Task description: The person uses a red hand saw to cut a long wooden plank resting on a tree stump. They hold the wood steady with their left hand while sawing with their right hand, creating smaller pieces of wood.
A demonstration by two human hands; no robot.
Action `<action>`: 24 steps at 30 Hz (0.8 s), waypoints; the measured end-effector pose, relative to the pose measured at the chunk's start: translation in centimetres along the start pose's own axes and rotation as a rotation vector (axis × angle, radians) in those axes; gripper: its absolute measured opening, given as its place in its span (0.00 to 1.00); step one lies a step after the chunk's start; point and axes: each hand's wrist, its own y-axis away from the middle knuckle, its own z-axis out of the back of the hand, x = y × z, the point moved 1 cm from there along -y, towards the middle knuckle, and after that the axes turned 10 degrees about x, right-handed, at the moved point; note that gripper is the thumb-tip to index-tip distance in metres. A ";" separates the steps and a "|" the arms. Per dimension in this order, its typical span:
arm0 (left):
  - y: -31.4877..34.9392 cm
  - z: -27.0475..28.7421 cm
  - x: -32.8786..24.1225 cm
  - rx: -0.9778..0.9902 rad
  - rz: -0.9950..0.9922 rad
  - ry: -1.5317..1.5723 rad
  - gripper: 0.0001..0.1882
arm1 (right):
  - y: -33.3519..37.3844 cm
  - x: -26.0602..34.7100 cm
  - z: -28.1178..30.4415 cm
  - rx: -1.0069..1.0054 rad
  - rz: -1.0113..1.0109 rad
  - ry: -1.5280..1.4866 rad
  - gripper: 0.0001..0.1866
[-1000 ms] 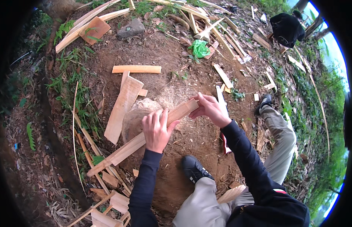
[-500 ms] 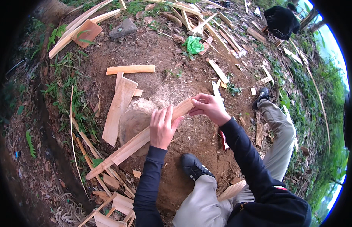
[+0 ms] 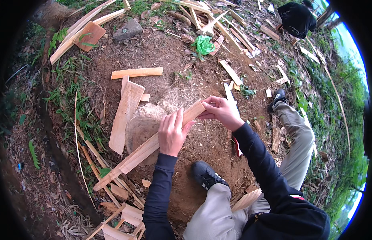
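Two pale wooden slats (image 3: 134,159) lie lengthwise against each other, slanting across a round tree stump (image 3: 143,127). One slat reaches farther toward the lower left than the other. My left hand (image 3: 172,134) grips the pair near the middle, fingers laid over the top and thumb on the near side. At the upper right end, my right hand (image 3: 223,113) pinches the slats between thumb and fingers. A wide flat board (image 3: 127,116) leans at the stump's left side, over a smaller piece of wood that is partly hidden.
A short slat (image 3: 137,73) lies beyond the stump. Several long strips (image 3: 230,34) are heaped at the far side near a green plastic bag (image 3: 203,45). A grey stone (image 3: 128,30) sits far left. Wood offcuts (image 3: 132,214) lie lower left. Another person (image 3: 297,20) is at far right.
The slats and both hands stay almost in place. The whole view has shifted very slightly; my grip looks the same.
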 end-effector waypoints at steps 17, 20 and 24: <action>0.2 1.8 -0.6 0.059 0.043 -0.065 0.37 | 0.0 0.9 -0.5 -0.032 0.016 0.052 0.14; 3.7 4.9 0.4 -0.011 0.169 -0.051 0.33 | -0.5 0.5 -0.7 -0.059 0.032 0.088 0.13; 11.0 7.4 2.8 -0.224 0.402 -0.017 0.28 | -0.5 0.1 0.2 -0.066 0.020 0.107 0.13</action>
